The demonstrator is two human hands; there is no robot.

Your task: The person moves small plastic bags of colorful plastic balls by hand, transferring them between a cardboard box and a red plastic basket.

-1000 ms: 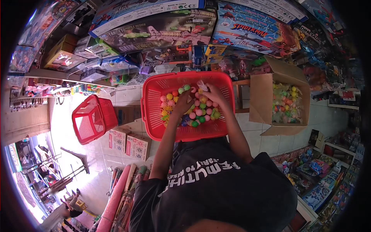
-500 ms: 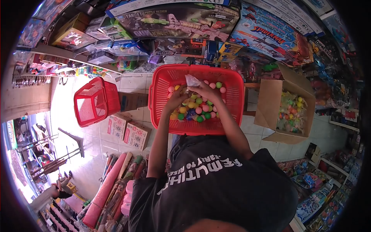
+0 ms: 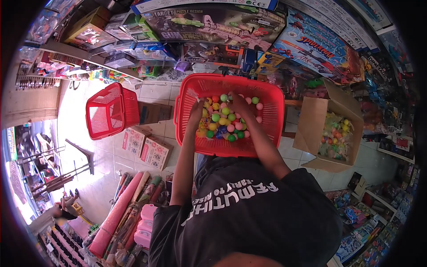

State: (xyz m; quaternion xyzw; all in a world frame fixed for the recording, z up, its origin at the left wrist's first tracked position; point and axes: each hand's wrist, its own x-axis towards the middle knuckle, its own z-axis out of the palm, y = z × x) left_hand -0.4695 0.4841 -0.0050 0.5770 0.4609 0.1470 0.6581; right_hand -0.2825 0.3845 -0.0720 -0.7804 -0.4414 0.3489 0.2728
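Note:
A large red basket (image 3: 275, 138) in front of the person holds many small balls (image 3: 226, 111) in green, pink, yellow, orange and blue. Over its left part is my left hand (image 3: 196, 109), with a bit of clear plastic showing at the fingertips. My right hand (image 3: 239, 105) reaches among the balls near the basket's middle, close to a small pale or clear item at its fingers. What the right fingers grip is too small to tell.
An open cardboard box (image 3: 310, 127) of bagged colourful items stands right. A smaller red basket (image 3: 129, 107) and printed cartons (image 3: 155, 152) lie left. Toy boxes (image 3: 218, 26) line the far side. Pink rolls (image 3: 116, 213) lie lower left; a person (image 3: 66, 209) is beyond them.
My hands have moved apart, the left one leftward and the right one slightly right. The clear plastic bag that stood above them between the hands no longer shows there. The view has shifted slightly.

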